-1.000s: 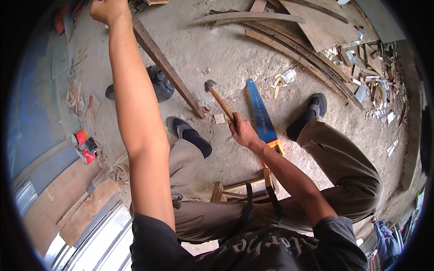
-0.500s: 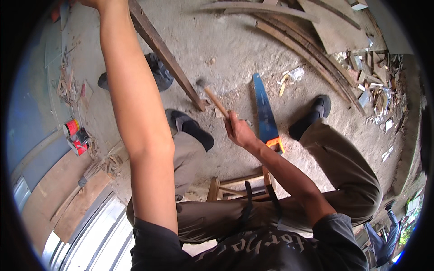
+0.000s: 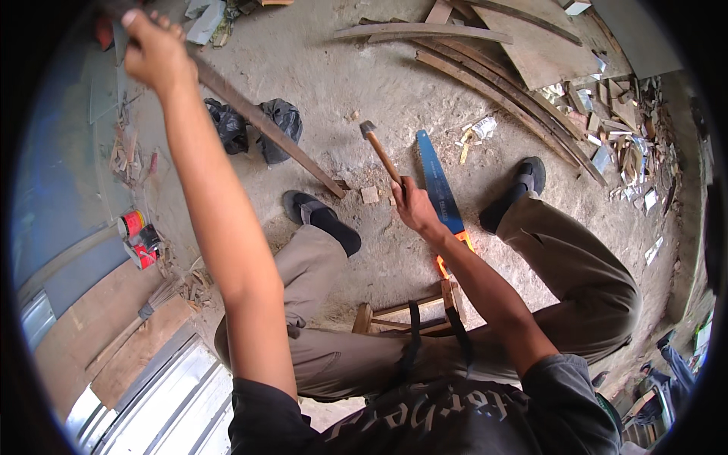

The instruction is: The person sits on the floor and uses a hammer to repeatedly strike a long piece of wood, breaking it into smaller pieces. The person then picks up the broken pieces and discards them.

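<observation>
My left hand [image 3: 158, 54], at the upper left, is closed around the upper part of a long dark wooden plank [image 3: 262, 121]. The plank slants down to the right, its lower end on the floor by my left shoe. In front of my body, my right hand [image 3: 413, 205] grips the wooden handle of a hammer [image 3: 383, 154]. The hammer's metal head points away from me, apart from the plank. A handsaw [image 3: 438, 178] with a blue blade and orange handle lies just right of the hammer, its handle partly behind my right forearm.
Black plastic bags [image 3: 280, 129] sit behind the plank. Curved wooden strips [image 3: 500, 102] and scrap wood [image 3: 626, 114] lie at the far right. Red cans [image 3: 142, 246] stand at the left. A small wood block [image 3: 369, 195] is near the plank's foot. I sit over a low wooden frame [image 3: 364, 317].
My left hand has come further into view, and the plank's upper part has swung left. The hammer and my right hand have moved slightly to the right.
</observation>
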A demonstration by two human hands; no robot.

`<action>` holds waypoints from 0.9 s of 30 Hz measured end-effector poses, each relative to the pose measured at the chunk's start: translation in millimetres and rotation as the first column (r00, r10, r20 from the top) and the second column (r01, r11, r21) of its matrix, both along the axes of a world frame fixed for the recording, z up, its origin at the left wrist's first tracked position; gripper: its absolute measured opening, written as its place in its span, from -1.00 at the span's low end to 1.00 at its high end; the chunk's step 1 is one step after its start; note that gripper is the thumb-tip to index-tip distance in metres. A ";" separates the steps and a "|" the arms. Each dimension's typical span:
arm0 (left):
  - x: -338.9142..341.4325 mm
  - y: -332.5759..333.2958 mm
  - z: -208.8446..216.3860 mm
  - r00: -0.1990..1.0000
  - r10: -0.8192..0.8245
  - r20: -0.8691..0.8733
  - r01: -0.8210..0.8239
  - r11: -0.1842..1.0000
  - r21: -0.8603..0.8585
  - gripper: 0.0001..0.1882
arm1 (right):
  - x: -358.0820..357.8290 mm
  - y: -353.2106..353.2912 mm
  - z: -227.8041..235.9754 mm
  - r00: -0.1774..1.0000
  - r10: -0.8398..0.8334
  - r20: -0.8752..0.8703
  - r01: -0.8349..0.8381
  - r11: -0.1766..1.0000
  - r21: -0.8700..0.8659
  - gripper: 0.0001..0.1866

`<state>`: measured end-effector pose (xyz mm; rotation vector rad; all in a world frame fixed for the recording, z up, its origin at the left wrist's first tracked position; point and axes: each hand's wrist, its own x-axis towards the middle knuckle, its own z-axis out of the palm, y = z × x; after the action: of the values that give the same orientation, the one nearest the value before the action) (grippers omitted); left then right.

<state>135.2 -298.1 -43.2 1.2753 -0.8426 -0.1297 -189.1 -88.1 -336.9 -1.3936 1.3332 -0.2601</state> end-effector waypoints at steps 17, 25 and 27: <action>94.0 314.6 8.9 0.860 0.148 -0.489 -0.346 0.873 -0.344 -0.15 | -13.3 -9.8 15.2 0.976 -0.214 0.048 0.218 0.924 -0.313 -0.59; 131.1 382.5 -206.7 0.194 0.310 -0.931 -0.798 0.602 0.034 0.03 | 11.8 -11.9 -9.8 0.987 -0.160 0.031 0.162 0.941 -0.298 -0.59; 133.4 394.3 -249.9 0.082 0.312 -0.947 -0.813 0.570 0.118 0.06 | 8.0 -20.9 -17.3 0.987 -0.162 0.021 0.159 0.925 -0.344 -0.58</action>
<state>268.6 96.2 -293.2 0.7515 0.7223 0.0456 -181.1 -109.0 -354.2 -1.5752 1.4598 -0.6246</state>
